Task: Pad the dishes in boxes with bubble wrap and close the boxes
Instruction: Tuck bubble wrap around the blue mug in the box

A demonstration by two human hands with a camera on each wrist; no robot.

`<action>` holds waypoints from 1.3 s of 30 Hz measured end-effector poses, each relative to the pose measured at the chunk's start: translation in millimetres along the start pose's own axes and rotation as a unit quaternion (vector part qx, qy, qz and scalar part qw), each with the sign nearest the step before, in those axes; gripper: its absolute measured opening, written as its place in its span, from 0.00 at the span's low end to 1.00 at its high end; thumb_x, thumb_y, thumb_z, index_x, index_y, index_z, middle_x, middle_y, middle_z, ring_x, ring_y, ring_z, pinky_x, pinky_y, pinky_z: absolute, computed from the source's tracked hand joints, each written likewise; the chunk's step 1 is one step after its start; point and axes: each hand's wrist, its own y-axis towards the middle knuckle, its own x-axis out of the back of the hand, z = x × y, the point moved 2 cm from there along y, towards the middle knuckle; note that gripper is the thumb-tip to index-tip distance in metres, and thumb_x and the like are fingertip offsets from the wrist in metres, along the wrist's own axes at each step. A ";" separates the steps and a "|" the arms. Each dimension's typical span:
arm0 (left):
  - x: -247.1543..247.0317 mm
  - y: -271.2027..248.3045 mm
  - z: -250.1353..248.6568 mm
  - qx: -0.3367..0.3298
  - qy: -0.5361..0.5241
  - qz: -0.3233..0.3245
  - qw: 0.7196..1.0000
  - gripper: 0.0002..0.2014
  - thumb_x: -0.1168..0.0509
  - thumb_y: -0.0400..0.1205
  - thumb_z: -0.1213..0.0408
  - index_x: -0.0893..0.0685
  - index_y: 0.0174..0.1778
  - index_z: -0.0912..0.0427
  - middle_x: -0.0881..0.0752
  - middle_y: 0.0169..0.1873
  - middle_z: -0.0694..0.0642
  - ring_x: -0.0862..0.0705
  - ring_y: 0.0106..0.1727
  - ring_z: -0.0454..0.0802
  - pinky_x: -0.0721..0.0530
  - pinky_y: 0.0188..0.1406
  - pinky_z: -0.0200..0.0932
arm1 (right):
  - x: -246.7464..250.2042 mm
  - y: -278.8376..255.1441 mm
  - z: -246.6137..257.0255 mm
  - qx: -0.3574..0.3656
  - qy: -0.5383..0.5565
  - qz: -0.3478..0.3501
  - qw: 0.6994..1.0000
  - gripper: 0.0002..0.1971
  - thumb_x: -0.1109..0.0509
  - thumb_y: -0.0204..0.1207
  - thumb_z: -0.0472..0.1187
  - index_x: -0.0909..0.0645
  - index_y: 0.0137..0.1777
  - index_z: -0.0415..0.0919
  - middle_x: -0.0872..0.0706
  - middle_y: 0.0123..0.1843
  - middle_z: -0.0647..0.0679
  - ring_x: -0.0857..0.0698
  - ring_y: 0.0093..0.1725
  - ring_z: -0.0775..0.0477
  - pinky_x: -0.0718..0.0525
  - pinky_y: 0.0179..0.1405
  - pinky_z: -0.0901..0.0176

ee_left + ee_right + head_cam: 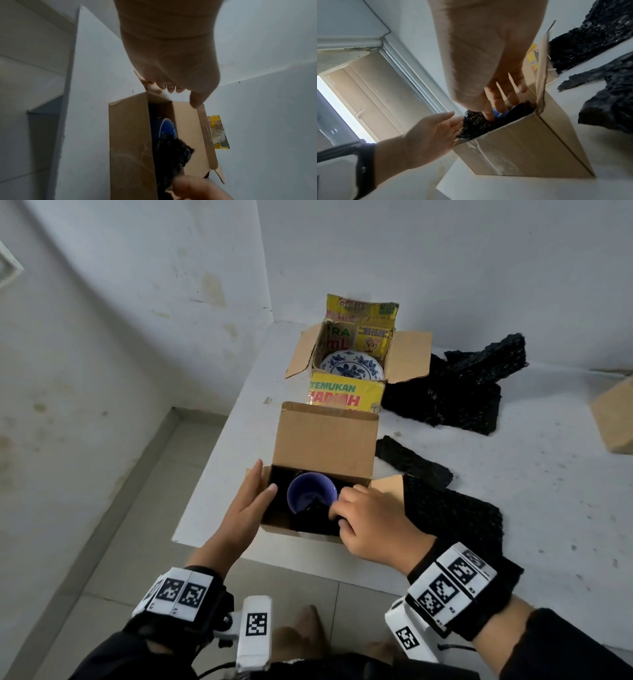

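Three boxes (323, 440), one bowl (310, 491), one plate (352, 366), and at least four black wrap pieces (452, 392).

- A white table (513, 508) fills the right and middle of the head view, its surface speckled with small dark flecks.
- White walls (445, 251) meet in a corner behind it (stained and scuffed on the left side).
- A pale tiled floor (120, 542) runs to the left of the table.
- A window frame (388, 83) shows in the right wrist view, with bright light at the left edge.
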 end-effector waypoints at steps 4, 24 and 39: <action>-1.8 1.6 8.9 0.003 -0.070 0.014 0.997 0.29 0.52 0.83 0.36 0.35 0.79 0.41 0.31 0.76 0.37 0.35 0.77 0.34 0.38 0.77 0.37 | -16.0 -9.5 7.7 0.008 0.108 0.027 0.994 0.20 0.49 0.83 0.53 0.16 0.53 0.45 0.14 0.52 0.52 0.18 0.53 0.49 0.20 0.45 0.51; -7.4 1.9 0.9 -0.049 -0.117 0.025 0.992 0.20 0.57 0.88 0.52 0.31 0.73 0.44 0.25 0.62 0.29 0.26 0.56 0.13 0.30 0.47 0.12 | -19.3 -4.4 5.1 -0.061 -0.004 0.145 0.988 0.29 0.59 0.82 0.63 0.19 0.46 0.47 0.15 0.50 0.47 0.20 0.54 0.42 0.20 0.51 0.43; -17.5 1.2 -21.7 -0.077 0.062 -0.041 0.994 0.26 0.50 0.84 0.41 0.37 0.78 0.43 0.40 0.81 0.43 0.54 0.80 0.34 0.50 0.83 0.53 | 14.1 -23.6 -9.5 -0.037 0.147 0.016 0.988 0.13 0.39 0.81 0.53 0.17 0.57 0.49 0.17 0.50 0.53 0.19 0.48 0.52 0.19 0.48 0.51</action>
